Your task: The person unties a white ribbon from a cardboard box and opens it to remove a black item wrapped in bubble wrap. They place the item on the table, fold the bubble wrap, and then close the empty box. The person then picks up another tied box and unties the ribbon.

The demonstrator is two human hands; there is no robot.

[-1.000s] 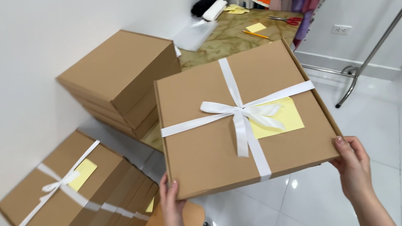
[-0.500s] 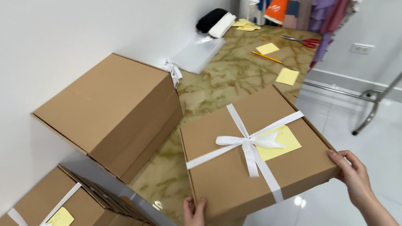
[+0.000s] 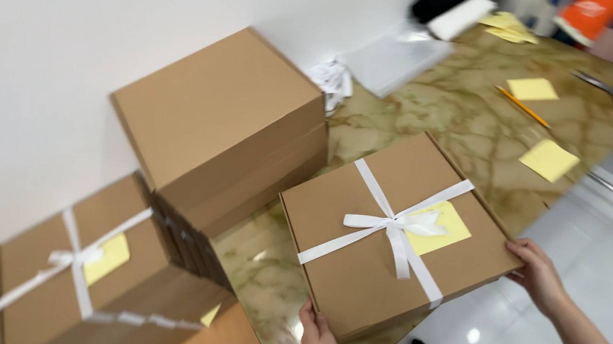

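Flat cardboard box [image 3: 397,238] with white ribbon bow and yellow note, resting on marbled table [image 3: 460,114] – left hand [image 3: 318,339] gripped its near corner, right hand [image 3: 535,271] clasped the right edge, plain box stack [image 3: 222,128] just behind.

Both forearms are bare, no sleeves showing, and the left grip [image 3: 318,343] and right grip [image 3: 537,273] wear nothing.

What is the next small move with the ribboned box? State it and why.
Probably slide the ribboned box fully onto the marble table: both the left hand and right hand grip its near corners, and that near edge seems to overhang the table's edge.
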